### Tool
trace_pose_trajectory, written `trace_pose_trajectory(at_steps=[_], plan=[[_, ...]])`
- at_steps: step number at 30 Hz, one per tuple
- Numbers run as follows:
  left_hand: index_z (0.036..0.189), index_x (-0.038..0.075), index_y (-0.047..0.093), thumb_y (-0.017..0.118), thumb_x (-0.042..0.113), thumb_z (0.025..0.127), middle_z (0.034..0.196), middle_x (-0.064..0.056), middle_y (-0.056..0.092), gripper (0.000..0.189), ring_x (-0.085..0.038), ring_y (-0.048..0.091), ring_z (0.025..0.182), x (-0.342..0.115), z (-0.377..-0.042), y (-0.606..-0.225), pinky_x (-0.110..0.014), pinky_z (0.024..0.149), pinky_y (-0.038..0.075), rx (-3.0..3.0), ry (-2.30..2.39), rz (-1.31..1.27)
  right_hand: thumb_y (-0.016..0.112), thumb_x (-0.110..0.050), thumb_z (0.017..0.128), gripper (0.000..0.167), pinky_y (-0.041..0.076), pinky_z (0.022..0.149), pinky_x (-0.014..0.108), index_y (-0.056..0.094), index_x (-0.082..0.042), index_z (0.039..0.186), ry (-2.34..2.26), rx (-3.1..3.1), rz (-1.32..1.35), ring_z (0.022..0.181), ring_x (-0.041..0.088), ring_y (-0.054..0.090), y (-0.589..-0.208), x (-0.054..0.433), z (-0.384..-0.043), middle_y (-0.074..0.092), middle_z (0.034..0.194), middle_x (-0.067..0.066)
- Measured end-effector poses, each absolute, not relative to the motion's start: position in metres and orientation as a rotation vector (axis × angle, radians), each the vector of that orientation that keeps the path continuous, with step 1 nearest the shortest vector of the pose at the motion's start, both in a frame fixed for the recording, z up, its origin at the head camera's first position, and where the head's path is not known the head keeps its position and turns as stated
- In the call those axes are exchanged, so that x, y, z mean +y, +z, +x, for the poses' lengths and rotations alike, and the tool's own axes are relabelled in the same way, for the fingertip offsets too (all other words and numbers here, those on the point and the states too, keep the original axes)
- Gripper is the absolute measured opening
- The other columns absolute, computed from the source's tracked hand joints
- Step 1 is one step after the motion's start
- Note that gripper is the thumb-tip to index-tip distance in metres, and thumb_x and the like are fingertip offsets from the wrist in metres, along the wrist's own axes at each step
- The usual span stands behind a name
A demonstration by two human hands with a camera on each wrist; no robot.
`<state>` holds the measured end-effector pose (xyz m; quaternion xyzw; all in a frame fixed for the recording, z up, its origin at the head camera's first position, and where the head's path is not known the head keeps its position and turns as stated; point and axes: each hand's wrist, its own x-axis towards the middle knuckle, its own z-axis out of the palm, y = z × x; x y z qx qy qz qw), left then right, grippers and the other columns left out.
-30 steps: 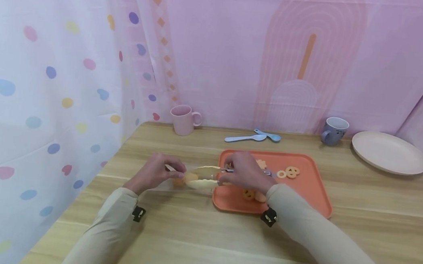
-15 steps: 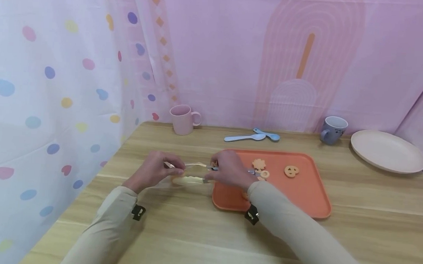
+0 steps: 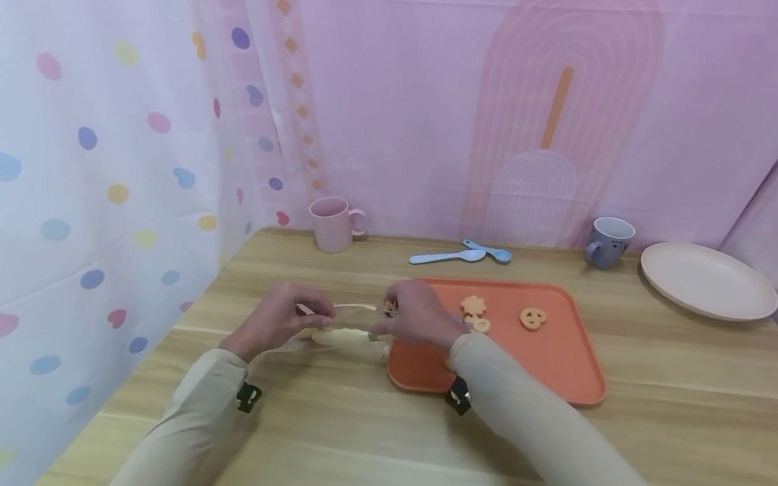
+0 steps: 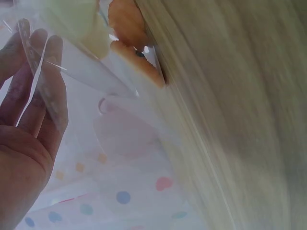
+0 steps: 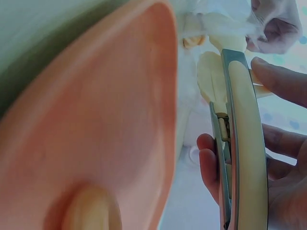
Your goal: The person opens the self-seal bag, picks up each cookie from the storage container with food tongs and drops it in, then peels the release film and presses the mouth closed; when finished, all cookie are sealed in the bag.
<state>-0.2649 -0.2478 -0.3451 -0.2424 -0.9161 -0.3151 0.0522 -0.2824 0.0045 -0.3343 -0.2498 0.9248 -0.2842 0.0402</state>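
My left hand [image 3: 280, 319] pinches the edge of a clear plastic bag [image 4: 76, 79] between thumb and fingers, left of the orange tray [image 3: 554, 387]. Brown-orange biscuit pieces [image 4: 127, 24] show at or behind the film in the left wrist view. With my right hand [image 3: 418, 313] I grip tongs [image 5: 248, 143] by their cream and metal handles over the tray's left edge. The cream heads of the tongs [image 3: 343, 337] point left, spread apart, and reach into the bag's mouth. Whether anything lies between the tips is hidden by film and my left hand.
On the tray lie a flower-shaped biscuit [image 3: 473, 305], a ring biscuit [image 3: 481, 325] and a pretzel-shaped one [image 3: 533, 319]. Behind stand a pink mug [image 3: 333, 228], two blue spoons [image 3: 447, 257], a blue-grey mug [image 3: 608, 245] and a cream plate [image 3: 708, 281].
My right hand has moved left, carrying the tongs deeper toward the bag and my left hand. More of the tray's biscuits now show. The left hand has barely moved.
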Motion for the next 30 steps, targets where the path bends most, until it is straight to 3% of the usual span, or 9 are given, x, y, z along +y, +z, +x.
trace_pose_trajectory(at_steps=[3, 10, 23, 30], plan=[[0.089, 0.010, 0.079, 0.079, 0.007, 0.084, 0.088, -0.004, 0.079, 0.007, -0.013, 0.073, 0.082, -0.246, -0.266, -0.346, -0.023, 0.070, 0.060, -2.779, -0.928, -0.740, 0.088, -0.035, 0.076, 0.040, 0.033, 0.054, 0.023, 0.057, -0.012, 0.068, -0.876, 2.830, -0.783, 0.062, 0.011, 0.041, -0.330, 0.018, -0.279, 0.046, 0.067, -0.004], [0.090, 0.010, 0.079, 0.080, 0.008, 0.083, 0.087, -0.003, 0.079, 0.007, -0.010, 0.072, 0.081, -0.241, -0.267, -0.344, -0.021, 0.070, 0.058, -2.779, -0.896, -0.771, 0.086, -0.030, 0.079, 0.030, 0.028, 0.053, 0.024, 0.062, -0.013, 0.072, -0.939, 2.757, -0.849, 0.058, 0.010, 0.034, -0.321, 0.039, -0.270, 0.042, 0.063, -0.004], [0.090, 0.009, 0.079, 0.080, 0.007, 0.083, 0.090, -0.006, 0.079, 0.008, -0.014, 0.073, 0.082, -0.256, -0.262, -0.349, -0.023, 0.069, 0.059, -2.749, -0.882, -0.660, 0.084, -0.028, 0.082, 0.040, 0.026, 0.053, 0.023, 0.049, -0.016, 0.066, -0.849, 2.892, -1.039, 0.056, 0.009, 0.030, -0.324, 0.054, -0.258, 0.033, 0.059, -0.007], [0.089, 0.006, 0.078, 0.080, 0.007, 0.083, 0.085, -0.005, 0.078, 0.007, -0.014, 0.072, 0.075, -0.258, -0.255, -0.349, -0.022, 0.067, 0.056, -2.720, -0.765, -0.607, 0.084, -0.031, 0.082, 0.030, 0.035, 0.056, 0.023, 0.059, -0.017, 0.071, -0.812, 2.930, -1.056, 0.062, 0.009, 0.041, -0.312, 0.104, -0.250, 0.047, 0.063, -0.006]])
